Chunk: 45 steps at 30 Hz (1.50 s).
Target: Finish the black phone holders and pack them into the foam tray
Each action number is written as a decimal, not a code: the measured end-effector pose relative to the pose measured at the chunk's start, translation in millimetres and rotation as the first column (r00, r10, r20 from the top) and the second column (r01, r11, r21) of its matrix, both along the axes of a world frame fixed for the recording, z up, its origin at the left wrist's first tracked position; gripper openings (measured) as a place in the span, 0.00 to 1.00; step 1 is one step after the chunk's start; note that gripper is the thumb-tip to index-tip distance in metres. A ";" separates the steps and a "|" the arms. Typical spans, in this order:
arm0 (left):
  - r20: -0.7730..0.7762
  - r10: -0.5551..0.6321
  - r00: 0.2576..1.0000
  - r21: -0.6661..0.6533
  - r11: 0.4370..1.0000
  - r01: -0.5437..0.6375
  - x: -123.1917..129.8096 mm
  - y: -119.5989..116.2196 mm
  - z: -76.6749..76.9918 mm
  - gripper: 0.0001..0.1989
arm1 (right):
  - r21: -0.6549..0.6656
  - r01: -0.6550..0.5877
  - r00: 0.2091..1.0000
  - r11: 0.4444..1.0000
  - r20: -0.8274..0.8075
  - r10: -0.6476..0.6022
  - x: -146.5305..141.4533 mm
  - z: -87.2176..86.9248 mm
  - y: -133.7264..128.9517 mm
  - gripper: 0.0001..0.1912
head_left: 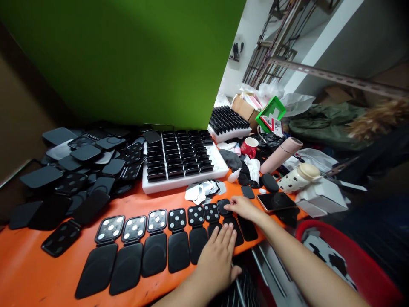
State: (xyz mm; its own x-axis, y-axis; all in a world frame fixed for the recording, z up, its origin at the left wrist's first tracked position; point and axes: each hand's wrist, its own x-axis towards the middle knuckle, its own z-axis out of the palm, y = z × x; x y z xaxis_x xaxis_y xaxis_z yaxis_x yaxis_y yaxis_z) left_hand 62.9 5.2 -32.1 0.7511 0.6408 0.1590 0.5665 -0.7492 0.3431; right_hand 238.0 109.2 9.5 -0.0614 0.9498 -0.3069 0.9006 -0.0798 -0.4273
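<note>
A row of black hinged cases lies unfolded on the orange table cover, each with a large lower panel and a small square upper panel. Several upper panels carry round pale dots. My left hand rests flat, fingers stretched, over the lower panels near the row's right end, partly hiding them. At the same end, my right hand has its fingers pinched together at the right edge of a small plain black square plate. Its fingertips cover part of that edge.
Silvery-white thin pieces lie behind the row. A white foam tray holds black parts upright. Black cases are heaped on the left. A phone, red mug, pink bottle and red basin are on the right.
</note>
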 end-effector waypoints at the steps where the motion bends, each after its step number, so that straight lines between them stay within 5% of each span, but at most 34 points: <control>1: -0.003 0.001 1.000 0.000 1.000 -0.001 -0.1 0.0 0.1 0.37 | 0.015 0.002 1.000 1.000 0.022 -0.002 -1.4 0.0 -1.6 0.18; 17: 0.027 0.006 1.000 -0.002 1.000 -0.006 0.5 -0.7 -3.5 0.37 | 0.186 -0.005 0.943 0.983 0.328 -0.058 -20.2 13.3 -16.5 0.23; 24: 0.014 -0.016 1.000 -0.031 0.999 0.016 -0.4 1.4 2.3 0.37 | 0.382 -0.404 0.914 0.831 0.203 0.352 -17.7 -5.2 -65.7 0.18; 31: 0.014 -0.048 0.999 -0.092 0.995 0.049 -2.3 2.2 9.0 0.38 | 0.449 -0.409 0.912 0.794 0.235 0.336 -20.3 -17.9 -54.1 0.19; 35: -0.017 -0.068 0.998 -0.117 0.991 0.066 -4.9 3.9 17.9 0.39 | 0.401 -0.330 0.943 0.854 0.168 0.286 -27.5 -13.6 -48.2 0.19; 40: -0.026 -0.066 0.997 -0.091 0.994 0.064 -8.2 2.7 22.8 0.40 | 0.354 -0.218 0.976 0.909 0.085 0.201 -41.1 17.2 -24.4 0.15; 43: -0.020 -0.055 0.998 -0.085 0.995 0.053 -10.1 0.8 22.2 0.40 | 0.404 -0.143 0.985 0.903 -0.028 0.168 -56.5 65.3 -21.9 0.14; 45: -0.014 -0.050 0.999 -0.093 0.994 0.049 -11.1 0.3 22.3 0.39 | 0.449 -0.019 0.928 0.893 -0.326 0.183 -63.7 102.9 -44.4 0.13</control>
State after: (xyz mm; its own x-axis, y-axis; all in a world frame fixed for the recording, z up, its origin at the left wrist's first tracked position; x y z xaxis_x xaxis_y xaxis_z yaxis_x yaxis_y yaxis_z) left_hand 51.8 5.4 -9.8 0.7843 0.6141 0.0883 0.5354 -0.7419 0.4037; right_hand 174.3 64.8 112.4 -0.1896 0.9631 0.1908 0.6773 0.2690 -0.6848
